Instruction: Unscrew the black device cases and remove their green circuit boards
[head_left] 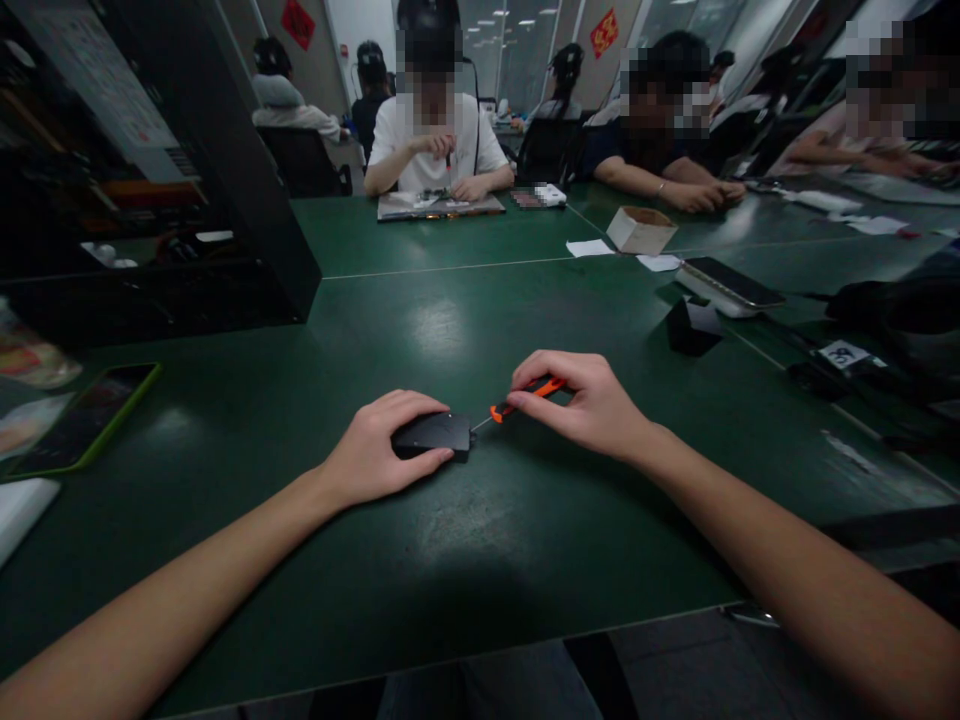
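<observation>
A small flat black device [435, 435] lies on the dark green table [480, 540] in front of me. My left hand [382, 450] is closed over its near and left sides, pinning it down. My right hand [589, 400] pinches a small screwdriver with an orange handle [529, 395]. Its thin metal tip points left and touches the right edge of the black device.
A phone in a green case [82, 420] lies at the left. A black cabinet [187, 180] stands at the back left. At the right are a small black box [694, 325], a phone [731, 285] and a cardboard box [641, 230]. Other people sit across the table.
</observation>
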